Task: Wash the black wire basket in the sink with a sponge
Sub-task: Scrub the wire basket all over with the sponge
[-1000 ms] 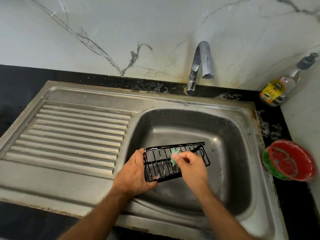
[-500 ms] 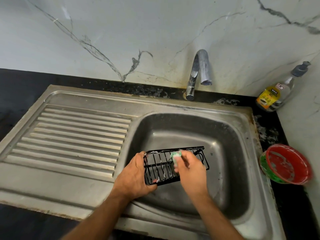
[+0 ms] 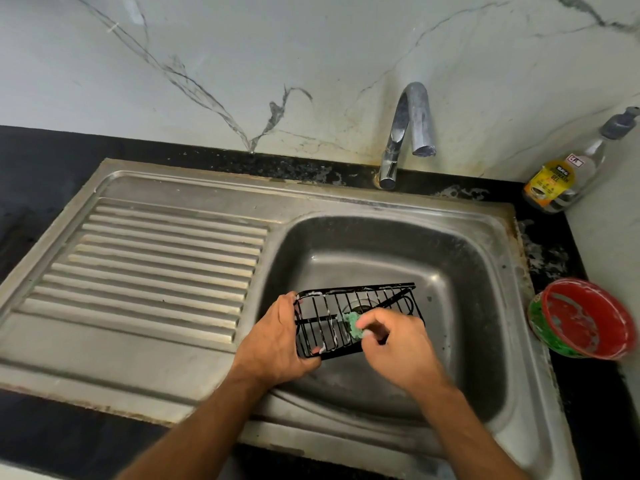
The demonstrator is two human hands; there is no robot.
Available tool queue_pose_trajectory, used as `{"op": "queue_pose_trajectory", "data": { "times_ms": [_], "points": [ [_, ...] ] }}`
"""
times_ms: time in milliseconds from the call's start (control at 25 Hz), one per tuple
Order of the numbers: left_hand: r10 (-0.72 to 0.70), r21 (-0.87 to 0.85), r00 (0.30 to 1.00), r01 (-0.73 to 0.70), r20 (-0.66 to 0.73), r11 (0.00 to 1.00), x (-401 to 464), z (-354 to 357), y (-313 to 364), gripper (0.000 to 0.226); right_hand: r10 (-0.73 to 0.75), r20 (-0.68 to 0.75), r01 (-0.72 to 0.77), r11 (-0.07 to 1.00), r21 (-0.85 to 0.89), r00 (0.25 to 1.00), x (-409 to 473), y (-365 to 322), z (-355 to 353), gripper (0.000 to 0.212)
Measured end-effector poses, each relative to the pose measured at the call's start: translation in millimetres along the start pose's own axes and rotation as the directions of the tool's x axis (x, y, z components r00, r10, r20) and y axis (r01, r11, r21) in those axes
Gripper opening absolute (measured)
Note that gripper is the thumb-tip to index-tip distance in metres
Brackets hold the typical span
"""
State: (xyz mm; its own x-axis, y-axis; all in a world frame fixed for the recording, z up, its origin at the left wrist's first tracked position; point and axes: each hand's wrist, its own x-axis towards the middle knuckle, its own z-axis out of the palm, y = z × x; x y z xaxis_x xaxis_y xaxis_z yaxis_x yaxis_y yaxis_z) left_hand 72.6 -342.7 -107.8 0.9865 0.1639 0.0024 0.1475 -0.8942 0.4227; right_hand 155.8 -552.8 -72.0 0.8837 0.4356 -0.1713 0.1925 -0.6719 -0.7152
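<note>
Soapy black wire basket [image 3: 360, 320] tilted over sink [image 3: 467, 271], left hand [image 3: 277, 344] fingers gripping its end, right hand [image 3: 398, 344] fingers pinching green sponge [image 3: 353, 323]

White marble wall [image 3: 311, 46] with dark veins, black speckled counter [image 3: 41, 174] below; chrome tap [image 3: 408, 129] at the wall base, stains around it.

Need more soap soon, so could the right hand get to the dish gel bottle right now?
Probably yes: nothing blocks the counter path from the right hand to the dish gel bottle, though it holds the sponge.
</note>
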Motion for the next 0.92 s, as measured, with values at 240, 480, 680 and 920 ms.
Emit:
{"op": "queue_pose_trajectory", "data": {
  "times_ms": [240, 480, 680, 920],
  "points": [
    [-0.018, -0.016, 0.998, 0.019, 0.062, 1.0, 2, -6, 3, 0.107, 0.28, 0.077, -0.286, 0.955, 0.085, 0.957, 20, -27, -1, 0.038],
    [-0.023, 0.0, 0.999, 0.023, 0.04, 1.0, 2, -4, 2, 0.11, 0.311, -0.153, -0.266, 0.929, 0.26, 0.938, 24, -17, -48, 0.025],
    [-0.031, -0.037, 0.998, 0.033, 0.058, 0.999, 1, -6, 3, 0.107, 0.21, -0.102, -0.204, 0.976, 0.07, 0.972, 20, -22, -9, 0.013],
    [-0.031, -0.035, 0.999, 0.032, 0.045, 0.999, 1, -5, 3, 0.107, 0.25, -0.061, -0.257, 0.944, -0.205, 0.966, 9, -26, -4, 0.017]
  ]
}}
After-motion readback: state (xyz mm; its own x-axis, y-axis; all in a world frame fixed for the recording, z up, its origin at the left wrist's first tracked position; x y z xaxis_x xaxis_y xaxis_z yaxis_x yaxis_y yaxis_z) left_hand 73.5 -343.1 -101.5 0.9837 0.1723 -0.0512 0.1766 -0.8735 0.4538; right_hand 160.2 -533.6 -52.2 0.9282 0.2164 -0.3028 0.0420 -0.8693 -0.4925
